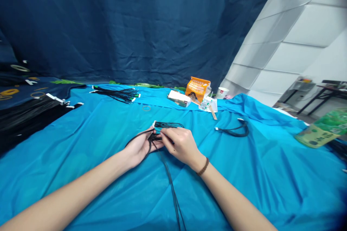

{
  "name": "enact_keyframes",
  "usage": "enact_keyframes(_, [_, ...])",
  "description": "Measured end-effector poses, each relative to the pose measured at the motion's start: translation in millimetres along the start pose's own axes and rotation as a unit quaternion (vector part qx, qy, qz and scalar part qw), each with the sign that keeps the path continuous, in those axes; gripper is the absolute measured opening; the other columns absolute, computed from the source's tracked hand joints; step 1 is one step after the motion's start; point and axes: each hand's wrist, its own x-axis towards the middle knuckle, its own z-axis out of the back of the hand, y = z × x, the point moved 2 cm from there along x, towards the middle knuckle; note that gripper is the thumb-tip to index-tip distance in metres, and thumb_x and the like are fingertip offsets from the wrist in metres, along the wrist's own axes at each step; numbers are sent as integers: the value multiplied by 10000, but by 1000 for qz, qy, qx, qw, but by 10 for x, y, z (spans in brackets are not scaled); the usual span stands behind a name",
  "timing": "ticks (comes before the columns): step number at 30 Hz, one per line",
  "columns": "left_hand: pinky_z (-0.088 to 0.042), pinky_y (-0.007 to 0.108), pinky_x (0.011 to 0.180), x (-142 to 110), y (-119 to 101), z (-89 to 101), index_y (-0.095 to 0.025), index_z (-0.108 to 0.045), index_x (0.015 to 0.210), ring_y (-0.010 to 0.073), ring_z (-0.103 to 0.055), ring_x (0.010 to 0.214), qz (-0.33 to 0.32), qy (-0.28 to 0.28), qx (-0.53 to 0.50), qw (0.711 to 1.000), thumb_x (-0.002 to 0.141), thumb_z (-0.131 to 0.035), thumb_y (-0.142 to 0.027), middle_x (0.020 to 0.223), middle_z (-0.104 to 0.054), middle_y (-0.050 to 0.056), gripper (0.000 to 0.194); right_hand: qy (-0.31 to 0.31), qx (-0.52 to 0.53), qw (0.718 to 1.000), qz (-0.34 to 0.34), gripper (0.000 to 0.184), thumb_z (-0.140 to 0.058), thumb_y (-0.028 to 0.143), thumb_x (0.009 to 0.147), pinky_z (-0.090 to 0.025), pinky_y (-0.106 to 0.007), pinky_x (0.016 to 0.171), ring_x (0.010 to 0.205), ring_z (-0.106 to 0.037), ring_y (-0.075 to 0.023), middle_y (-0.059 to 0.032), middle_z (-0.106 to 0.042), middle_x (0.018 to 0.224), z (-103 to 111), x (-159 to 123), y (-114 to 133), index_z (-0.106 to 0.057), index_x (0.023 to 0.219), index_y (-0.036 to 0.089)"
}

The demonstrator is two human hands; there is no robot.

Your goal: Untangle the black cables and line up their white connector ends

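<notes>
cable bundle direction: the black cable bundle (168, 125) has its upper strands running roughly level, from a white plug (154, 123) off to the right behind the right hand (181, 145)
loose strands: a few long ones drop from the palm toward the near edge, slanting a bit right, and another bows out left around the wrist side
where it is: up in both hands, over the middle of the blue cloth (108, 187)
left hand: the left hand (137, 148) is palm up, fingers stretched to the right, thumb side up by the plug, cables lying across it in a loose hold
right hand: knuckles up, fingers curled and pointing left, narrow pinch on the strands over the left palm; can't tell exactly how many it's got
wrist: brown bracelet (203, 166) on the right one
cable looks: thin, black, kinda floppy, bunched and overlapping in the palm
other cables: a curved black cable (240, 131) lies right of the hands, and a tied-looking pile of black wires (115, 94) sits further back left
back row: orange bag (198, 89), white box (179, 97), paper cup (222, 92)
small stuff: thin rubber band (146, 108) lying flat past the left hand
</notes>
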Motion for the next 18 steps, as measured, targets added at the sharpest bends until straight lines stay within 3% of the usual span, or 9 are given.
enact_keyframes(18, [-495, 348, 775, 12, -12, -4, -141, -547, 685, 145, -624, 639, -8, -16, -28, 999, 795, -433, -123, 661, -650, 52, 160, -38, 11, 999, 15, 160, -422, 199, 864, -404, -240, 607, 660, -607, -125, -29, -658, 757, 41, 3, 26, -578, 880, 165])
